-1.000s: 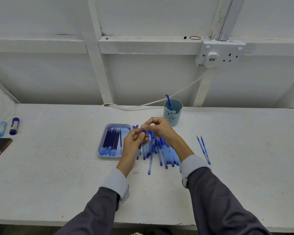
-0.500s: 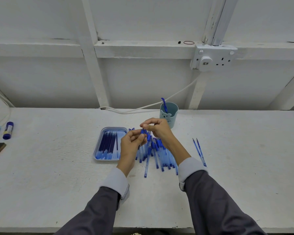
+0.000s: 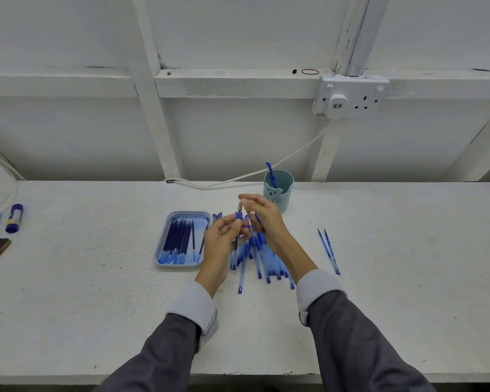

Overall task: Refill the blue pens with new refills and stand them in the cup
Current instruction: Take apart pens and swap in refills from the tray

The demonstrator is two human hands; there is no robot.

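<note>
Left hand (image 3: 221, 239) grips pen (image 3: 239, 215) — right hand (image 3: 266, 222) beside; cup (image 3: 286, 193) near back edge.

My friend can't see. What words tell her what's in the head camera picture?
A person's left hand holds a blue pen upright, the right hand close by its tip. More pens lie piled on the white table beside a tray of refills; a bear-faced cup behind holds one pen.

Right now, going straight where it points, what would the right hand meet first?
Probably the tip of the pen held in the left hand, though depth is unclear; the right hand might pass over it.
</note>
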